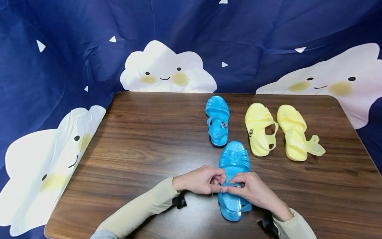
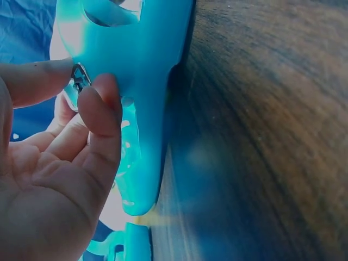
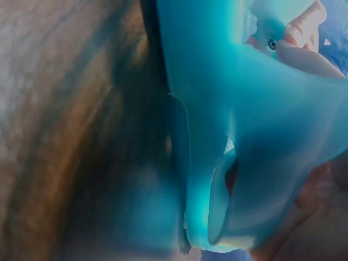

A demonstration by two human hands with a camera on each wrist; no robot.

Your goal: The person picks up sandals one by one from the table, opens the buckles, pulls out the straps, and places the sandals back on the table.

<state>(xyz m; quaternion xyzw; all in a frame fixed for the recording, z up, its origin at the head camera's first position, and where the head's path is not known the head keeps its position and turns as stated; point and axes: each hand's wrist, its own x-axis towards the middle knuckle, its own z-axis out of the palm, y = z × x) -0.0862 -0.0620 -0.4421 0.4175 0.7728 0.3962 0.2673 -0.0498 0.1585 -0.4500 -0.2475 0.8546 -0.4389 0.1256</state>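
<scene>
A blue sandal (image 1: 235, 154) lies on the table with its toe pointing away from me. Over its middle both hands meet, fingertips close together. My left hand (image 1: 201, 180) pinches the small metal buckle (image 2: 80, 79) at the sandal's side between thumb and fingers. From the other side my right hand (image 1: 253, 191) pinches the blue ankle strap (image 3: 293, 119), drawn across the sandal. A small round stud (image 3: 272, 44) shows beside fingertips in the right wrist view. Whether the strap's end is inside the buckle is hidden by fingers.
Another blue sandal (image 1: 218, 104) stands just beyond, its strap looped round. To the right lie two yellow sandals, one with a looped strap (image 1: 259, 114), the other (image 1: 290, 118) with its strap (image 1: 315, 146) spread sideways. The brown wooden table (image 1: 155, 132) ends at a dark blue cloth (image 1: 238, 30).
</scene>
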